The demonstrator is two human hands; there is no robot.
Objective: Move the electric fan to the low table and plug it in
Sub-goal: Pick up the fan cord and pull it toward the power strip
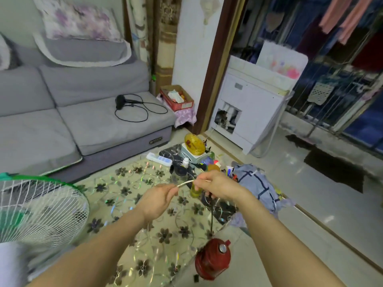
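Fan [39,210] lower left, white cord [185,183] taut between left hand [158,200], right hand [215,186]

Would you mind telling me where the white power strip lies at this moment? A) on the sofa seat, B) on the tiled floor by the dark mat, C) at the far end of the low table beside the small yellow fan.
C: the white power strip lies on the low table's far end, just left of the small yellow fan.

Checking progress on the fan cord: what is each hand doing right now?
Left hand: pinches the white cord at its fingertips.
Right hand: holds the cord's other end, fingers curled round it.
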